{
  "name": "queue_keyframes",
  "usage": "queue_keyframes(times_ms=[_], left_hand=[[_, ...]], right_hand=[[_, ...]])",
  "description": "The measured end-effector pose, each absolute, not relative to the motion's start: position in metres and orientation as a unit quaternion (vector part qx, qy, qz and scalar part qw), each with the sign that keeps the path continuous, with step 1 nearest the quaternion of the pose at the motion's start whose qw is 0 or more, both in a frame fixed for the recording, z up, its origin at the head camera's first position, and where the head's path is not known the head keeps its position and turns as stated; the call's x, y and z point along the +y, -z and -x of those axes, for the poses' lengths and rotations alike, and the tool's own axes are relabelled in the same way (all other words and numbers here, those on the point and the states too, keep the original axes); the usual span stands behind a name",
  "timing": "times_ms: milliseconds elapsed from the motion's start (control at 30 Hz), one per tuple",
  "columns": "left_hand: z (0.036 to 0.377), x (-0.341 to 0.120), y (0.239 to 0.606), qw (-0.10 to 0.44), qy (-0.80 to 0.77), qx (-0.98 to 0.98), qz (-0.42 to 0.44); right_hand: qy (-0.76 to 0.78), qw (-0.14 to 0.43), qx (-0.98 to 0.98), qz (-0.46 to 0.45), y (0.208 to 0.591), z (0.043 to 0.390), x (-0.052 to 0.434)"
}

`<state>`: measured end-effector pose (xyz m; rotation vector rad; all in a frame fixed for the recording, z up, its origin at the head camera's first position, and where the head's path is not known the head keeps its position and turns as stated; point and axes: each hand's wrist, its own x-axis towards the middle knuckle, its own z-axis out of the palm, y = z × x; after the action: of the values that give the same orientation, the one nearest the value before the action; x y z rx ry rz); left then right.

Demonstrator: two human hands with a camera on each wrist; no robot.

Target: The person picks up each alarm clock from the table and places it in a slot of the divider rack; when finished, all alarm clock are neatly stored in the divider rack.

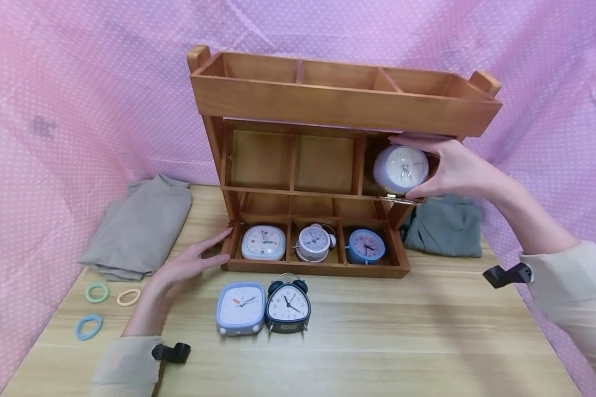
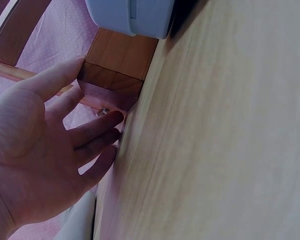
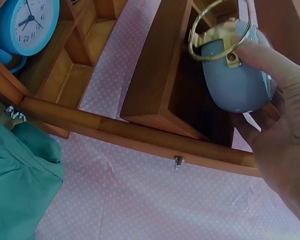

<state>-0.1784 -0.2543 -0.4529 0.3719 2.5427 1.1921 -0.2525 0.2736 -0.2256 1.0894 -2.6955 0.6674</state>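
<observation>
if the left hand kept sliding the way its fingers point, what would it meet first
Most likely the left front corner of the wooden three-tier shelf: the left hand lies flat on the table, fingertips about at that corner. Whether they already touch is unclear.

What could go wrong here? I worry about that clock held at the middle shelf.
The round lilac alarm clock is held by the right hand at the edge of the middle tier's right compartment of the wooden three-tier rack; it might slip and fall. The left hand only touches the rack's corner, so a push might shift it.
</observation>
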Motion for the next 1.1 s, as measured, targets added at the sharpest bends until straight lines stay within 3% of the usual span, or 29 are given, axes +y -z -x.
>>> queue_keyframes(times_ms=[400, 1100], left_hand=[[0.178, -0.253, 0.451, 0.162, -0.420, 0.885, -0.118], [0.176, -0.252, 0.447, 0.165, -0.425, 0.882, -0.121]], right_hand=[[-0.202, 0.070, -0.925, -0.314, 0.223, 0.258, 0.271], [-0.177, 0.054, -0.928, -0.323, 0.225, 0.264, 0.262]])
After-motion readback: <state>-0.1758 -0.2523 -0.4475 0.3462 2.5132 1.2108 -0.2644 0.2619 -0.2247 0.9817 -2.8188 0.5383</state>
